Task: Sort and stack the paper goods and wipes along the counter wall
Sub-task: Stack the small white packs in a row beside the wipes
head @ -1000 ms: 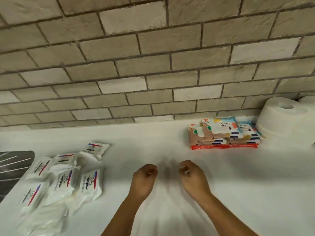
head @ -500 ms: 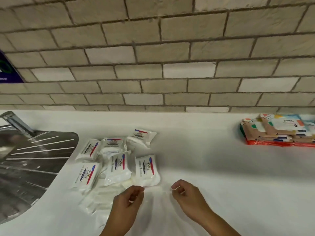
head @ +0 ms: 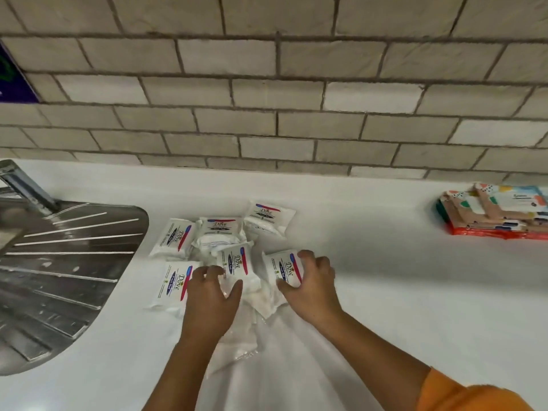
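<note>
Several white wipe packets with red and blue print lie in a loose heap [head: 219,244] on the white counter [head: 385,277], beside the sink drainer. My left hand [head: 212,295] rests on the middle packet [head: 234,261], fingers spread over it. My right hand [head: 311,283] curls around the right-hand packet [head: 281,269], thumb on its near edge and fingers on its far edge. A neat stack of colourful packs [head: 492,215] stands against the brick wall at the far right.
A steel sink drainer [head: 65,271] with ridges fills the left side. The brick wall [head: 267,99] runs along the back of the counter. A dark sign [head: 12,81] hangs at the upper left. Clear plastic wrap [head: 237,345] lies under my left wrist.
The view has swung left, away from the toilet rolls. Both hands moved forward from closed and empty to the wipe packets, the right one grasping a packet, the left landing on another.
</note>
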{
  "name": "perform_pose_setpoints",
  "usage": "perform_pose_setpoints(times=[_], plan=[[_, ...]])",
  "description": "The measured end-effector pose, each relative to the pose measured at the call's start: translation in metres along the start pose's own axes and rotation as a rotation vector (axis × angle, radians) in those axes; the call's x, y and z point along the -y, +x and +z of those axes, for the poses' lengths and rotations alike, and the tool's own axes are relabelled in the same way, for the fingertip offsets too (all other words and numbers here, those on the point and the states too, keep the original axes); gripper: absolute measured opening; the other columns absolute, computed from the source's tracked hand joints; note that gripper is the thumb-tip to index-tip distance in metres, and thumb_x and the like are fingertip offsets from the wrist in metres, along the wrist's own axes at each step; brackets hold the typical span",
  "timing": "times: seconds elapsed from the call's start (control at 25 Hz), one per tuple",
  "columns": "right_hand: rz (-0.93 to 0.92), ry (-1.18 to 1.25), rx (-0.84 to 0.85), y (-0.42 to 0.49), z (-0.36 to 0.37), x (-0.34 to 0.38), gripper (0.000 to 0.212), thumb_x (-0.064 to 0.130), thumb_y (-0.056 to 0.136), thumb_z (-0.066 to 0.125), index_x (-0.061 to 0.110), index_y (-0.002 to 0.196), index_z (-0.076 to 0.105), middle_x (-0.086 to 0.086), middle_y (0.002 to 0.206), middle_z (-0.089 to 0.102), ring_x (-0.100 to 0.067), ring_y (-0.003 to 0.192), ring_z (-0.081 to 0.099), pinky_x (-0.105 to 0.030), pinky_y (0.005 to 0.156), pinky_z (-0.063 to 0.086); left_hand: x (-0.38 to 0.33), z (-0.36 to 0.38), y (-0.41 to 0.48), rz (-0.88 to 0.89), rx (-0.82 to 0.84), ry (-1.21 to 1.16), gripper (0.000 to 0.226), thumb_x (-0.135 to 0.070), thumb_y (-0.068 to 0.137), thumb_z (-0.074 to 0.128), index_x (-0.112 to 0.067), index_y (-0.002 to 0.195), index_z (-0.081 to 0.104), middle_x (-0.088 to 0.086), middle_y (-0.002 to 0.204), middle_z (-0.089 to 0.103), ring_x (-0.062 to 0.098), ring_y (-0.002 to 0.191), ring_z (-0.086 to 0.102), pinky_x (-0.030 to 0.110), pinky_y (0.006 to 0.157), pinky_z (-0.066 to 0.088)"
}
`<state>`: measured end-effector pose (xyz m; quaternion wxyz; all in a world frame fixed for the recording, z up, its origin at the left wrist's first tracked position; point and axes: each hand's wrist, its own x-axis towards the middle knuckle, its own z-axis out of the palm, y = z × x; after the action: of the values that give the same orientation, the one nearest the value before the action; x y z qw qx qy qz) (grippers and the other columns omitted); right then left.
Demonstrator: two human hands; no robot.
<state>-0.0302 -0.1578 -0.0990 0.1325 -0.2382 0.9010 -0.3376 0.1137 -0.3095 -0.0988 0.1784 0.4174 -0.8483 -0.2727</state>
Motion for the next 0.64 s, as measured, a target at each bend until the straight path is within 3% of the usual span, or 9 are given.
perform_pose_setpoints(times=[0.08,0.2,0.44,0.64], plan=[[0.067,-0.108,0.024,0.007,0.019,0.008,0.089,0.061,0.069,0.075,0.03,0.141,0.034,-0.005,0.123,0.043,-0.029,0.116,0.042,-0.041,0.094,0.05,-0.011,0.02,0.014,-0.15,0.078,0.042,0.078,-0.055,0.077,0.077,-0.012,0.136,0.05,0.021,0.127,0.055,0.04,0.122,0.051,0.048,0.102,0.043],[0.12,-0.173,0.051,0.008,0.04,0.003,0.107,0.068,0.063,0.074,0.027,0.149,0.025,-0.008,0.125,0.046,-0.029,0.117,0.044,-0.039,0.098,0.045,-0.025,0.044,0.024,-0.297,0.197,0.205,0.107,-0.079,0.071,0.063,-0.019,0.15,0.024,0.023,0.137,0.048,0.042,0.134,0.041,0.053,0.11,0.032],[0.131,-0.08,0.055,0.012,0.042,-0.009,0.107,0.047,0.064,0.079,0.015,0.151,0.025,-0.007,0.129,0.048,-0.028,0.12,0.044,-0.036,0.101,0.042,-0.026,0.058,0.039,-0.314,0.139,0.282,0.121,-0.082,0.067,0.061,-0.014,0.154,0.012,0.024,0.142,0.044,0.041,0.138,0.038,0.056,0.112,0.03],[0.108,0.172,0.123,-0.009,0.021,-0.041,0.098,0.033,0.067,0.082,0.026,0.15,0.03,0.005,0.122,0.048,-0.021,0.125,0.041,-0.03,0.097,0.041,-0.017,0.058,0.043,-0.263,0.141,0.26,0.12,-0.067,0.07,0.071,-0.009,0.153,0.007,0.027,0.141,0.044,0.043,0.134,0.042,0.057,0.108,0.037]])
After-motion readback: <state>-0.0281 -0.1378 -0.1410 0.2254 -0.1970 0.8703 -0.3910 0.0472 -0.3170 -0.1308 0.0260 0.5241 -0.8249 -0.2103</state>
